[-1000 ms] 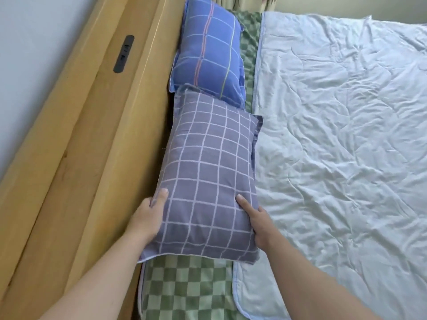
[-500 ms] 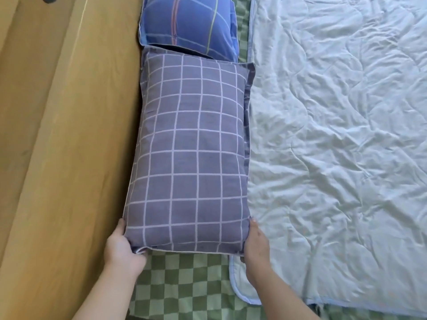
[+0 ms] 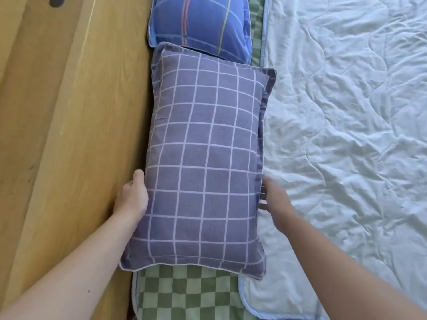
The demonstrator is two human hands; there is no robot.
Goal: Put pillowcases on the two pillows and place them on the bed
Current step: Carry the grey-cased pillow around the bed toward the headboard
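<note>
The grey pillow [image 3: 203, 162] is matt woven cloth with a pale printed grid and a flat stitched flange. The blue pillow [image 3: 201, 24] wears smoother cloth with a faint sheen. The headboard [image 3: 69, 135] is light wood, grained, with a satin finish. The quilt [image 3: 346, 135] is thin, soft, creased pale cloth, stitched in wavy lines. The sheet [image 3: 184, 296] is matt green checked cloth.

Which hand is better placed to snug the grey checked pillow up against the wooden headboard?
Probably the right hand. It sits on the quilt side of the grey checked pillow, so it can push toward the headboard. The left hand is wedged between pillow and headboard.
</note>
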